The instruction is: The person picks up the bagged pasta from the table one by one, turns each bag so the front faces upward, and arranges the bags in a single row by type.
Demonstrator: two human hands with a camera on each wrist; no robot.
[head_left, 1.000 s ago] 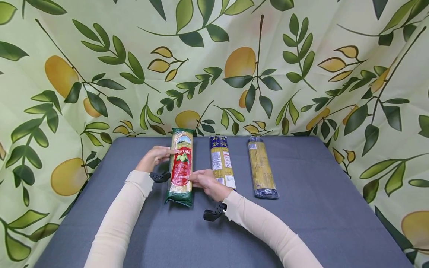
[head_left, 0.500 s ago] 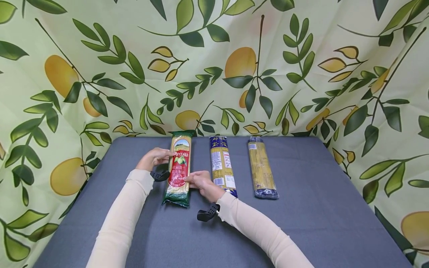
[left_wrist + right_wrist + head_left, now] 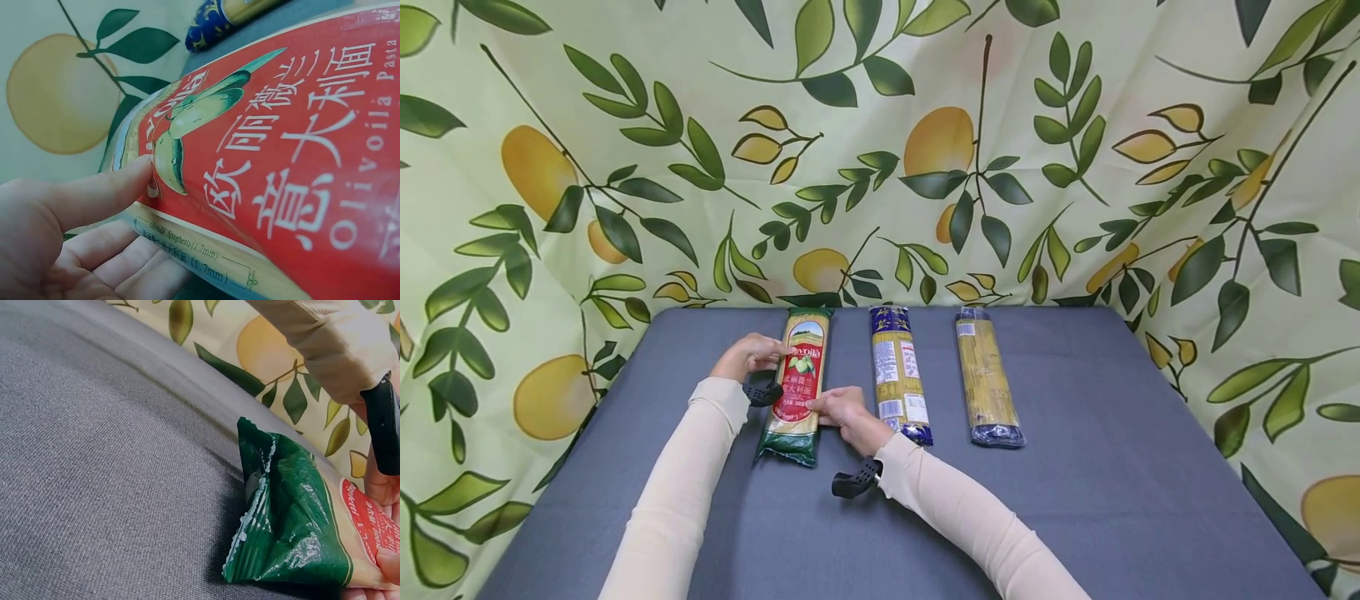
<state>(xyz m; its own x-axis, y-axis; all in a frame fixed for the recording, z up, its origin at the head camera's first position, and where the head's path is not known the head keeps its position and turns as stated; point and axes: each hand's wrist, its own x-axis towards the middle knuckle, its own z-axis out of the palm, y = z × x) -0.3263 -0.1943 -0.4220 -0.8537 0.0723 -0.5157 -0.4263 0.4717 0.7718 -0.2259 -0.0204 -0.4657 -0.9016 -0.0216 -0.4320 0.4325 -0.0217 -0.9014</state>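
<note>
Red-and-green plastic spaghetti packet [image 3: 796, 385] lies lengthwise on the grey cloth-covered table [image 3: 1075, 500], its crimped green end nearest the person, leftmost of three packets. Right hand [image 3: 844, 408] grips that packet's right edge near the middle, fingers curled onto the label. Left hand [image 3: 747, 355] holds its left edge farther up, thumb on top and fingers beneath. Just right of the packet lies a blue-and-yellow spaghetti packet [image 3: 897, 372], parallel, not touching. Further right of it, well apart, lies a clear yellow spaghetti packet with a dark blue end [image 3: 986, 377]. Beyond the packet's far end hangs a lemon-and-leaf printed backdrop [image 3: 880, 150].
</note>
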